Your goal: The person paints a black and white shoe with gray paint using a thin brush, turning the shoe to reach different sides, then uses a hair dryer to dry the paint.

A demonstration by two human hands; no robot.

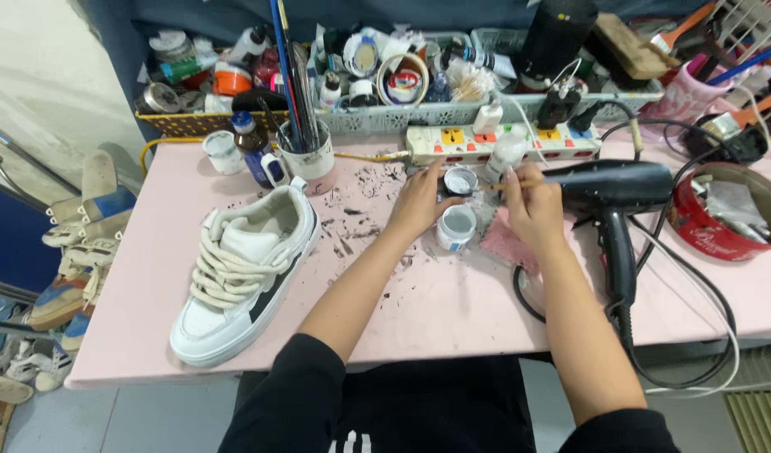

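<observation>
On the pink counter, the left hand curls its fingers around a small open jar of whitish paint, gripping its left side. The right hand pinches a thin brush between thumb and fingers, its tip pointing left toward that jar. Just near of the jar stands a second small jar, white and open, between the two wrists. A pink cloth lies under the right hand. A black hair dryer rests just right of the right hand, its cord looping off the near edge. Well to the left lies a white sneaker with thick cream laces and a black side panel, toe toward the near edge. Dark flecks speckle the counter between sneaker and hands. At the far side sit a power strip, a cup of brushes and grey baskets crammed with bottles.
</observation>
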